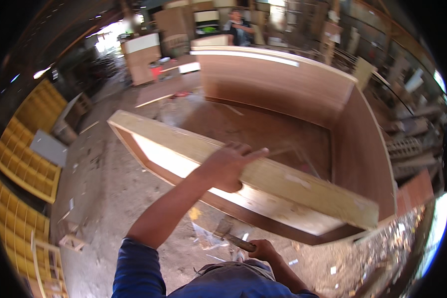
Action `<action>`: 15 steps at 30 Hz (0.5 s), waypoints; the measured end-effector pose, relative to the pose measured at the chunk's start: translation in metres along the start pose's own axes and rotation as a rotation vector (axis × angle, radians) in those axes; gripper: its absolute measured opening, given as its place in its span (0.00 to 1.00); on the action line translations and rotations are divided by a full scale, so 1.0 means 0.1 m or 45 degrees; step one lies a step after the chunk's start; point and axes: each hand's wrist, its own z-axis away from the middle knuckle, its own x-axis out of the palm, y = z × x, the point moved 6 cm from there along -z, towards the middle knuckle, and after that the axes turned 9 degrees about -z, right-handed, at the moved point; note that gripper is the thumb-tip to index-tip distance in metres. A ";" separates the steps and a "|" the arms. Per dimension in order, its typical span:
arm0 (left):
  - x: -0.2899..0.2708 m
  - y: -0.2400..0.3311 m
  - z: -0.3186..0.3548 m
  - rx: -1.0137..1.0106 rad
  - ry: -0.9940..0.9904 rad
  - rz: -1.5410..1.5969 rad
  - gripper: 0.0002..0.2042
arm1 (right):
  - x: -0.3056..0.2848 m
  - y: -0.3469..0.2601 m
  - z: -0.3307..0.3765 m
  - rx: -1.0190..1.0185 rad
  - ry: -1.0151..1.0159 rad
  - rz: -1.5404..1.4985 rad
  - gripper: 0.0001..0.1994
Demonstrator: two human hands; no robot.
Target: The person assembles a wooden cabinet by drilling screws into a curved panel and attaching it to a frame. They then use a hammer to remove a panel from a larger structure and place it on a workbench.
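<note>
A long wooden box-like frame with a pale top edge and a light inner panel stands on its side in front of me. My left hand is closed over that top edge near its middle, with one finger stretched along the wood. Low by my body, my right hand is wrapped around the handle of a hammer. The hammer's blocky head points left, below the frame and apart from it.
Beyond the frame, large brown panels stand upright and meet at a corner on the right. Yellow gridded shelving units lie at the left. A person is at the back. Scrap wood is piled at the right.
</note>
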 end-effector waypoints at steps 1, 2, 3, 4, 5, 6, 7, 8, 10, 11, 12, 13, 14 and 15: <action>0.02 -0.04 0.06 -0.012 0.057 0.029 0.53 | 0.02 0.06 -0.18 -0.066 0.000 0.033 0.28; 0.01 -0.10 0.12 -0.001 0.120 0.065 0.52 | 0.04 0.08 -0.30 -0.132 0.025 0.092 0.27; 0.00 -0.11 0.18 -0.006 0.139 -0.006 0.52 | 0.02 0.13 -0.34 -0.090 -0.018 0.122 0.27; -0.04 -0.11 0.23 -0.006 0.155 -0.078 0.52 | -0.04 0.09 -0.42 -0.188 0.060 0.148 0.25; -0.09 -0.09 0.25 0.009 0.175 -0.136 0.52 | -0.05 0.17 -0.42 -0.271 0.150 0.174 0.23; -0.10 -0.12 0.25 -0.037 0.115 -0.150 0.53 | -0.09 0.21 -0.39 -0.323 0.279 0.220 0.22; -0.09 -0.13 0.24 -0.046 0.071 -0.120 0.53 | -0.11 0.23 -0.35 -0.374 0.414 0.263 0.21; -0.07 -0.14 0.25 -0.068 0.031 -0.093 0.53 | -0.14 0.24 -0.31 -0.437 0.539 0.309 0.20; -0.04 -0.16 0.22 -0.091 0.018 -0.050 0.53 | -0.12 0.25 -0.27 -0.483 0.602 0.302 0.20; -0.02 -0.18 0.21 -0.099 0.036 -0.035 0.53 | -0.10 0.22 -0.25 -0.477 0.629 0.338 0.20; 0.00 -0.19 0.20 -0.102 0.054 -0.019 0.53 | -0.09 0.21 -0.23 -0.449 0.641 0.353 0.20; 0.02 -0.22 0.19 -0.099 0.092 -0.002 0.53 | -0.12 0.21 -0.22 -0.437 0.672 0.356 0.20; 0.05 -0.24 0.21 -0.099 0.123 0.018 0.53 | -0.12 0.19 -0.19 -0.421 0.697 0.353 0.20; 0.05 -0.26 0.23 -0.099 0.153 0.038 0.53 | -0.13 0.15 -0.16 -0.406 0.722 0.350 0.19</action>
